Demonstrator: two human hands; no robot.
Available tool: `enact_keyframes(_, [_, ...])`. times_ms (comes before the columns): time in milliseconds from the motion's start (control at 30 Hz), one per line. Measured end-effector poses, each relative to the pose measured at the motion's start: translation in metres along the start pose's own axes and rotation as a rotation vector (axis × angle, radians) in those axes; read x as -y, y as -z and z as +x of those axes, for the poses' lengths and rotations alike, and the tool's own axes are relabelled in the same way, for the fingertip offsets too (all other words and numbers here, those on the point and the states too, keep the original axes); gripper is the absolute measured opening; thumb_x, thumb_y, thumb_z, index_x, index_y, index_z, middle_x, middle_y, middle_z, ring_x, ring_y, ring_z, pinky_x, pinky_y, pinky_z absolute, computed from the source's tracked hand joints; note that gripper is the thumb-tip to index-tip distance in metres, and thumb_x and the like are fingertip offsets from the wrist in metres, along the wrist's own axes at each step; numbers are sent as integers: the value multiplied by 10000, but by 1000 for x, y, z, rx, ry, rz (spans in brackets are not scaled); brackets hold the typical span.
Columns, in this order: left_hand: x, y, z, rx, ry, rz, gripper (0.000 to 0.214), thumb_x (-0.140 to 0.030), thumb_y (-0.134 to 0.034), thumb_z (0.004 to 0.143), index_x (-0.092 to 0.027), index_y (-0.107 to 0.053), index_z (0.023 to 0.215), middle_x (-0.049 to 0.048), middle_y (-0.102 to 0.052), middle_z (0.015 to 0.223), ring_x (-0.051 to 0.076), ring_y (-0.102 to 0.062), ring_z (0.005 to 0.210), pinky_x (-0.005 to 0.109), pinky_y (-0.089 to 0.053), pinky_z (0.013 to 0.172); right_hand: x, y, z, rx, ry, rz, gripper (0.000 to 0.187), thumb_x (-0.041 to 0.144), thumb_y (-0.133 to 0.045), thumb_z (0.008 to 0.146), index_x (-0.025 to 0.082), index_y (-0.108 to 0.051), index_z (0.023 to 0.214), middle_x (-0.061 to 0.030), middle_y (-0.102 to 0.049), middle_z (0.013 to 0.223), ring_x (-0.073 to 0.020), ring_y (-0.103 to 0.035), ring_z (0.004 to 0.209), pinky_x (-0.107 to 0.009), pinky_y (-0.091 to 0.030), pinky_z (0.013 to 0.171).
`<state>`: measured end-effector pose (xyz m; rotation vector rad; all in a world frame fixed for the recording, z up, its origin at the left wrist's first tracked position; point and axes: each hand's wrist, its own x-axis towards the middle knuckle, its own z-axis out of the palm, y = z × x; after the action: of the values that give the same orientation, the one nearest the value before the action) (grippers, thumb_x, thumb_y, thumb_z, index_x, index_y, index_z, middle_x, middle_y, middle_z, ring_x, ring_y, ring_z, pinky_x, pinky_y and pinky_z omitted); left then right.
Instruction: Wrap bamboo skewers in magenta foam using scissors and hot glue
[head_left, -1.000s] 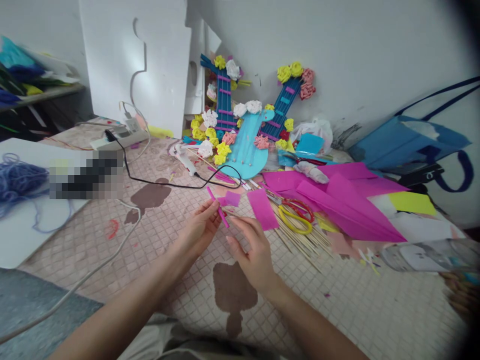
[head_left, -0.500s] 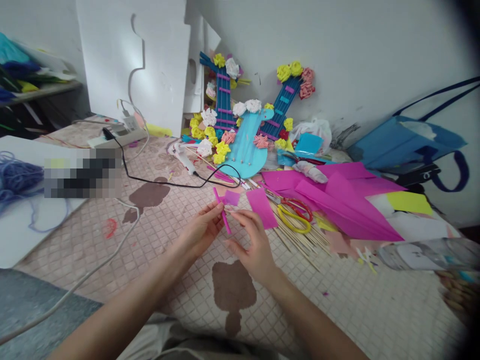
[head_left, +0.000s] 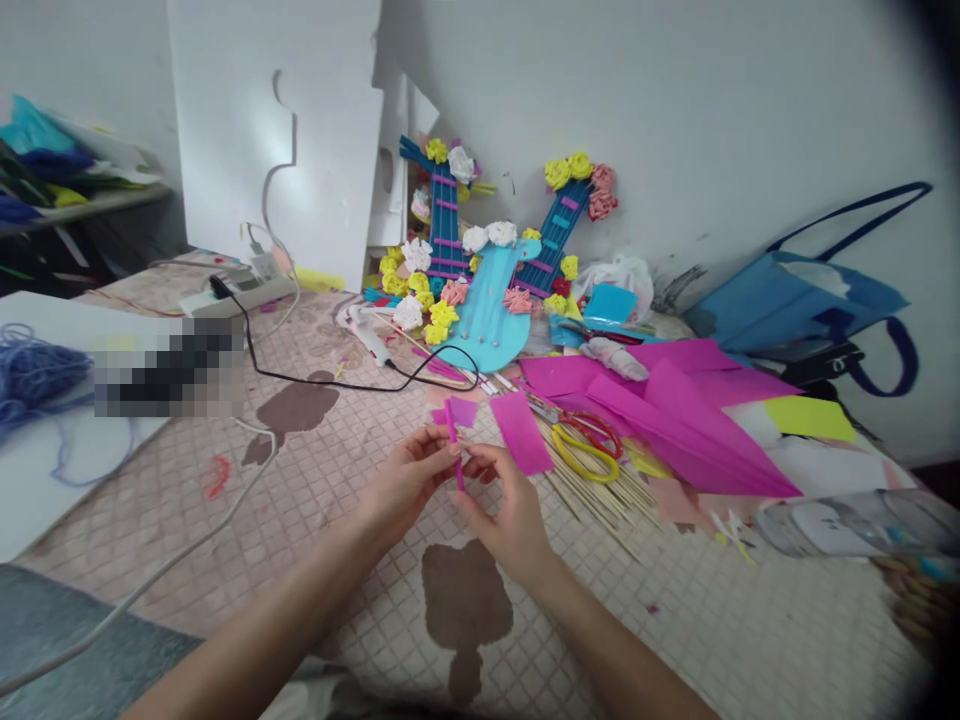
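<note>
Two bare hands come together above the counter [head_left: 712, 620] in the head view, with a thin magenta stick [head_left: 451, 418] upright between them. The left hand [head_left: 409, 475] has it in a pinch, thumb against fingers, at about the middle of its length. That grip is firmly on the stick, so the left is the nearer hand. The stick's long axis points away from the person, its far end leaning slightly left and its near end running down toward the right thumb. The right hand [head_left: 514, 510] faces it from the other side, fingers curled just beside the stick; whether they touch it or grasp anything cannot be told. From the right fingertips, the stick lies immediately to the left.

Beyond its far end is a small purple paper piece [head_left: 465, 410], and a magenta paper strip [head_left: 521, 433] lies to the right. Thin wooden sticks [head_left: 600, 505] are spread farther right.
</note>
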<state>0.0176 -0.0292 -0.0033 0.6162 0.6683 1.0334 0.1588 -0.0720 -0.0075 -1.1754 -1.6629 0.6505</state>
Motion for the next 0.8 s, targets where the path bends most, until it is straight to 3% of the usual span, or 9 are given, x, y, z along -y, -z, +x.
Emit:
enact_keyframes(167, [0,0,0,-57,-53,85,264,-265,-819,656,-145,-640,809,8,-653,766,115,-605,701,238,-484,681,-4,-3,2,-55,-66,-45,262,127,-548,796,197,-510,1046,-5,-596,807,-144,-555,704,-284,-481,677])
enact_keyframes(400, [-7,9,3,-157,-69,139,273,-342,-810,649,-144,-643,733,20,-645,731,118,-597,707,228,-476,663,-10,4,11,-21,27,-325,151,122,-518,803,198,-546,930,-19,-641,807,-149,-591,704,-265,-493,651])
enact_keyframes(633, [-10,18,4,-175,-32,146,275,-347,-802,656,-147,-640,753,20,-649,763,108,-593,708,216,-449,660,-38,28,80,39,95,-594,151,109,-501,823,194,-606,890,-80,-648,886,-237,-566,889,-368,-441,797])
enact_keyframes(800, [-9,22,1,-134,28,169,243,-330,-786,689,-150,-637,757,8,-626,779,96,-575,697,208,-429,642,-56,15,125,122,145,-766,169,63,-492,833,173,-619,848,-118,-644,843,-276,-507,918,-393,-398,810])
